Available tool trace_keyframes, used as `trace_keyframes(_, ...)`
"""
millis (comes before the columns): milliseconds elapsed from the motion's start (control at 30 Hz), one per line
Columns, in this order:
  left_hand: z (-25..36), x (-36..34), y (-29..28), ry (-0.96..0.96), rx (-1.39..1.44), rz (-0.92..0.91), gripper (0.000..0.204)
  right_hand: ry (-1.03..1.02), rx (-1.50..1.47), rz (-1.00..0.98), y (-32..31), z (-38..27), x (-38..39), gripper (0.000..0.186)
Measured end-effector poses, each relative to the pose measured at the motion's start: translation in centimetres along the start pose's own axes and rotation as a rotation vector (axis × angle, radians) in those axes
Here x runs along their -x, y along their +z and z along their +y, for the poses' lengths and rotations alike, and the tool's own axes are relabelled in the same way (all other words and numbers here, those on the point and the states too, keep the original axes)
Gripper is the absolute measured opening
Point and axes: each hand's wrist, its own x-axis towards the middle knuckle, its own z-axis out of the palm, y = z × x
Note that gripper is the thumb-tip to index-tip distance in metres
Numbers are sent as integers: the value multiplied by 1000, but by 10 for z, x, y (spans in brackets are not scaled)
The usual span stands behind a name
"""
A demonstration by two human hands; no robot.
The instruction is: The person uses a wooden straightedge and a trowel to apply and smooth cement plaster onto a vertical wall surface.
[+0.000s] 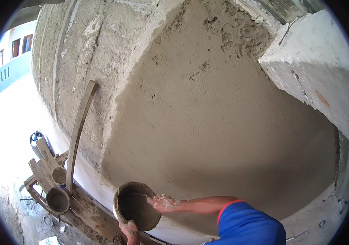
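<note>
The left hand (130,231) was clamped on the bucket (154,219) at its near rim. The mortar-flecked right hand (161,203) curled over its mouth, its grip unclear.

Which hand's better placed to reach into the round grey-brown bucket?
Right, likely: the right hand is at the mouth of the round grey-brown bucket, while the left hand is at its lower edge, apparently supporting it.

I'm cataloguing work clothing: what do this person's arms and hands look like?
The right arm has a short blue sleeve edged in red. The right hand is ungloved and spattered with pale grey residue. The left hand is ungloved too; no left sleeve shows.
</note>
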Motion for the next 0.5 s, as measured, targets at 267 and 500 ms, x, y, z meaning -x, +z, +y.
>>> trace_keyframes(267, -18, 17, 11, 8, -8, -1, 58, 126, -275, -518, -64, -50, 38, 36)
trace_keyframes(500, 3, 44, 14, 19, 54, -91, 62, 185, -113, -557, -7, 21, 25, 30)
